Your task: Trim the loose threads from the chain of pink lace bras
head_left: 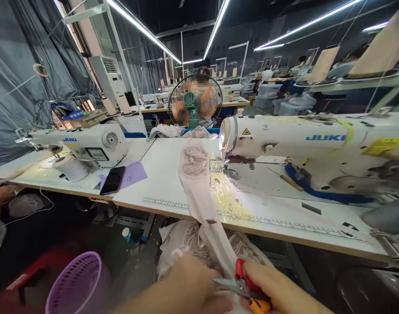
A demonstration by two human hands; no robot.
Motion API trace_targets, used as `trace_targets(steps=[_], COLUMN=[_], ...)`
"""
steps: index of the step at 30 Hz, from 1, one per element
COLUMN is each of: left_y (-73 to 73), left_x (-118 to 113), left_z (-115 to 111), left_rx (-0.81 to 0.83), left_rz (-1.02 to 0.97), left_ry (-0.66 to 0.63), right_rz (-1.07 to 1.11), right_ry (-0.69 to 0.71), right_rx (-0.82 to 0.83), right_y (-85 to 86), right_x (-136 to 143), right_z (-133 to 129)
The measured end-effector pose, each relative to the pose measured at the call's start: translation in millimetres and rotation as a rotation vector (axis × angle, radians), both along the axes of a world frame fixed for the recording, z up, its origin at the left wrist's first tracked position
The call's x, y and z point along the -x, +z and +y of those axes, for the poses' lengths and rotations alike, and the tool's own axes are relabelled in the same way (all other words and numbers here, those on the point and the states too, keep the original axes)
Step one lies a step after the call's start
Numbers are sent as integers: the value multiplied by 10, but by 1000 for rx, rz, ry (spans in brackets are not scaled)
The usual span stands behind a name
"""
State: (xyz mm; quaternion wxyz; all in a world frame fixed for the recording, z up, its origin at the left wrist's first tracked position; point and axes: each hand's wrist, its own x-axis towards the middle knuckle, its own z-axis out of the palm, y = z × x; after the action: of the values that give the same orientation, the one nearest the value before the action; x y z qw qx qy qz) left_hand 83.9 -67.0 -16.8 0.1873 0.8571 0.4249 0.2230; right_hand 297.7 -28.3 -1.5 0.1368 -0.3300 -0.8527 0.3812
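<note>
My right hand (268, 283) grips scissors (234, 284) with red and orange handles, at the bottom of the view. Their blades point left, toward my left hand (189, 283), and look parted. That hand is blurred; its fingers are curled on pale pink lace fabric (219, 242), part of which shows below the blades. The exact grip is hidden. From the tabletop, a long sheer strip (194, 183) of this fabric hangs over the front edge, and more lace bunches below it.
A white sewing machine (284, 135) stands on the table (163, 174) at right, another (78, 141) at left. A phone (113, 180) lies on purple paper (135, 173). Behind is a fan (191, 100). A purple basket (78, 283) stands lower left; another person's hand (1, 196) shows at far left.
</note>
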Motion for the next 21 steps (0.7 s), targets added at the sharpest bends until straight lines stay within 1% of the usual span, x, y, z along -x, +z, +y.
trace_targets(steps=[2, 4, 5, 7, 10, 12, 14, 15, 17, 19, 21], left_y=[172, 308, 353, 389, 325, 229, 119, 69, -4, -29, -15], left_x=[142, 321, 410, 567, 731, 795, 828, 832, 814, 755, 651], left_z=[-24, -5, 17, 57, 37, -42, -140, -185, -243, -239, -164], left_rx=[104, 227, 289, 393, 520, 608, 657, 648, 575, 490, 428], left_rz=[-6, -14, -25, -79, -214, -311, -363, -360, -288, -162, -55], left_ry=[72, 157, 193, 229, 285, 338, 390, 410, 465, 531, 547], right_rz=[-27, -20, -19, -27, -73, -115, -147, -157, -181, -202, -209], right_ry=[14, 11, 4, -2, 31, 64, 100, 123, 177, 223, 246], right_rx=[32, 84, 104, 136, 158, 167, 179, 188, 211, 215, 226], right_y=[14, 24, 25, 12, -29, -46, -42, -34, -16, -14, -31], right_x=[-88, -140, -148, -133, -65, -15, 37, 68, 139, 219, 288], right_z=[164, 342, 431, 597, 796, 897, 982, 1018, 1071, 1093, 1082])
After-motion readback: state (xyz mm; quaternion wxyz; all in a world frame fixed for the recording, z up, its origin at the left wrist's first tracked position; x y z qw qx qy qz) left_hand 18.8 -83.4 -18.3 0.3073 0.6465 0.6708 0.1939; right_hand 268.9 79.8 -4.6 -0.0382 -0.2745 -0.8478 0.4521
